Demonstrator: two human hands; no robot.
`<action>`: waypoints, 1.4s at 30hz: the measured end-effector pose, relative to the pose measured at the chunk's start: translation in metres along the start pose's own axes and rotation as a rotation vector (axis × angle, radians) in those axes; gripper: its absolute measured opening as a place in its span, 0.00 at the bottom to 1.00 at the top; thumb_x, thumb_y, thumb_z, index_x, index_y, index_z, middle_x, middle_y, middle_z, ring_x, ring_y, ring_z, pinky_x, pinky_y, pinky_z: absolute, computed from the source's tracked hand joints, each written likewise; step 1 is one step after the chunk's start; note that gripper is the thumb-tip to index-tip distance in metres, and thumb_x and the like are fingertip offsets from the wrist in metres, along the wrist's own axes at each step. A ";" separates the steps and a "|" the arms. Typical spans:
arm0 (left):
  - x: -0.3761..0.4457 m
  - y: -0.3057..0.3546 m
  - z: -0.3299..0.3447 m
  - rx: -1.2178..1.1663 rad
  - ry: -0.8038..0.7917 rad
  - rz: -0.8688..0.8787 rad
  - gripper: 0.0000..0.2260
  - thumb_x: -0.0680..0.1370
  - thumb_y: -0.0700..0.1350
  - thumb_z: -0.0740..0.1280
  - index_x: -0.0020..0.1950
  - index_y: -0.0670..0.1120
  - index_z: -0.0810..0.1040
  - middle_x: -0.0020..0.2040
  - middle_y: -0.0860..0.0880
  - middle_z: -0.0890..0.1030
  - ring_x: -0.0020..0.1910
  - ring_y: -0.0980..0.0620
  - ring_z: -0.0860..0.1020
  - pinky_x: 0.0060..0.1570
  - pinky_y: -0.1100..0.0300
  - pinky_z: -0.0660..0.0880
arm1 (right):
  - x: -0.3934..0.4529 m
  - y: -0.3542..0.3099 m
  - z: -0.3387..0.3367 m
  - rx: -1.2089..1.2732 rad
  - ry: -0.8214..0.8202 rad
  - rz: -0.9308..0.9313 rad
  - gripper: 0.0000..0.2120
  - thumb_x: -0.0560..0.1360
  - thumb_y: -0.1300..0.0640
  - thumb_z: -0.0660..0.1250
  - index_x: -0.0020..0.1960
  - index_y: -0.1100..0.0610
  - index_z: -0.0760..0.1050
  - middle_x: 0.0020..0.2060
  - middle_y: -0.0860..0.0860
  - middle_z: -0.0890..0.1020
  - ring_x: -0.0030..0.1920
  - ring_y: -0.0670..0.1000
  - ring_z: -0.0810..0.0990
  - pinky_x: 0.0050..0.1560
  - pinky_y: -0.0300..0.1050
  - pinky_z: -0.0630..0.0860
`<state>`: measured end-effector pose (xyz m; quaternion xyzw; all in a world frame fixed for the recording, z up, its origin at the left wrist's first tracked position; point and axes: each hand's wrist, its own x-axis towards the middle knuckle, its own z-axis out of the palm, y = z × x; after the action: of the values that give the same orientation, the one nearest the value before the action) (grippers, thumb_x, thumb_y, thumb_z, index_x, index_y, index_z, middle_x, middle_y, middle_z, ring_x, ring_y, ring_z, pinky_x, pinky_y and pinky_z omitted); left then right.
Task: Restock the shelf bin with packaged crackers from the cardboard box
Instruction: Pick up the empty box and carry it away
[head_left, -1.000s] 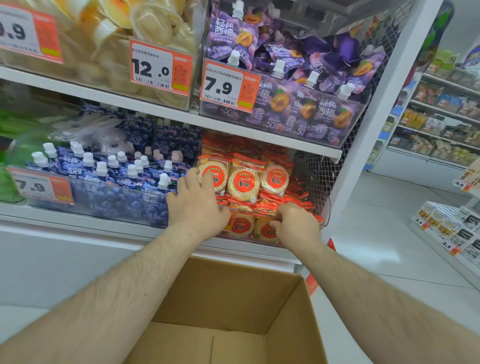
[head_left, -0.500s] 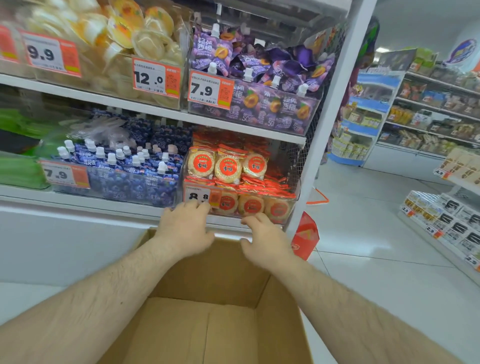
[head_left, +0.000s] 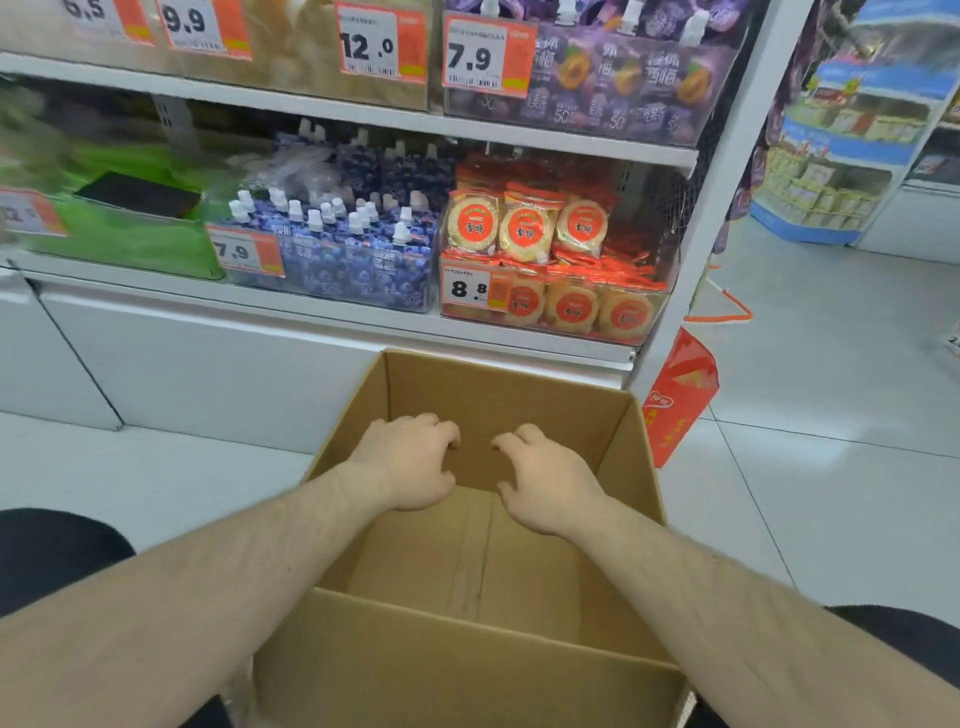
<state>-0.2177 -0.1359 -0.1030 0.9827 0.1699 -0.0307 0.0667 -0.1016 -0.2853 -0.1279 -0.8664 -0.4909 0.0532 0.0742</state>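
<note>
An open cardboard box (head_left: 509, 389) stands on the floor below the shelf; only its bare bottom shows inside. My left hand (head_left: 410, 462) and my right hand (head_left: 545, 483) hover side by side inside the box near its far wall, fingers loosely curled, holding nothing. Above, the clear shelf bin (head_left: 660, 317) with an 8.8 price tag is filled with round cracker packs (head_left: 524, 231) in red and orange wrappers, stacked to the bin's top.
A bin of blue spouted pouches (head_left: 337, 244) sits left of the cracker bin, and purple pouches (head_left: 623, 88) fill the shelf above. A red paper flag (head_left: 680, 389) hangs off the shelf post. White tiled floor (head_left: 831, 395) opens to the right toward other shelves.
Both hands came away from the cracker bin and dropped down into the cardboard box. The view tilted down and back, showing more of the box.
</note>
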 end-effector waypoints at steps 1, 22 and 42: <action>0.005 -0.001 0.007 -0.004 -0.013 0.008 0.21 0.75 0.53 0.61 0.68 0.53 0.70 0.63 0.52 0.74 0.61 0.49 0.74 0.57 0.50 0.71 | 0.003 0.003 0.009 -0.004 -0.027 -0.004 0.25 0.76 0.52 0.63 0.73 0.51 0.64 0.65 0.52 0.70 0.56 0.57 0.78 0.54 0.49 0.77; 0.019 -0.019 0.058 -0.283 -0.692 0.133 0.11 0.80 0.52 0.56 0.53 0.50 0.75 0.51 0.51 0.77 0.51 0.48 0.77 0.50 0.52 0.74 | -0.004 0.005 0.041 0.287 -0.598 0.187 0.38 0.73 0.29 0.42 0.71 0.50 0.65 0.63 0.51 0.76 0.62 0.55 0.74 0.61 0.50 0.69; -0.027 0.104 -0.116 0.003 -0.697 0.466 0.30 0.67 0.29 0.62 0.64 0.51 0.64 0.56 0.47 0.72 0.54 0.45 0.72 0.47 0.51 0.72 | -0.148 -0.002 -0.154 -0.009 -0.237 0.575 0.18 0.50 0.68 0.75 0.36 0.55 0.74 0.31 0.52 0.77 0.32 0.57 0.76 0.32 0.49 0.71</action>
<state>-0.2031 -0.2258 0.0268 0.9258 -0.0897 -0.3456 0.1238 -0.1533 -0.4233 0.0265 -0.9579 -0.2311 0.1704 -0.0054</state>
